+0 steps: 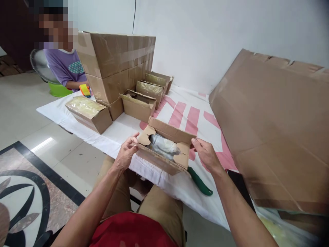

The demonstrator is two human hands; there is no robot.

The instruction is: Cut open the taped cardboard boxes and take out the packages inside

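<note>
An open cardboard box (156, 160) sits at the table's near edge, its long back flap raised. Inside lies a grey-white bundle (164, 145) that looks plastic-wrapped; the torn end flaps partly cover it. My left hand (126, 151) is closed at the box's left end, thumb and fingers at the edge. My right hand (207, 153) pinches the right corner of the back flap. A green handle (200, 182) sticks out from beside the box, below my right hand; whatever it belongs to is hidden.
Taped boxes (110, 51) stand stacked at left, with several opened boxes (138, 105) alongside. A closed box (88, 113) lies nearer. A large cardboard sheet (277, 130) leans at right. A person in a purple shirt (60, 65) is behind the stack, near a tape dispenser (84, 90).
</note>
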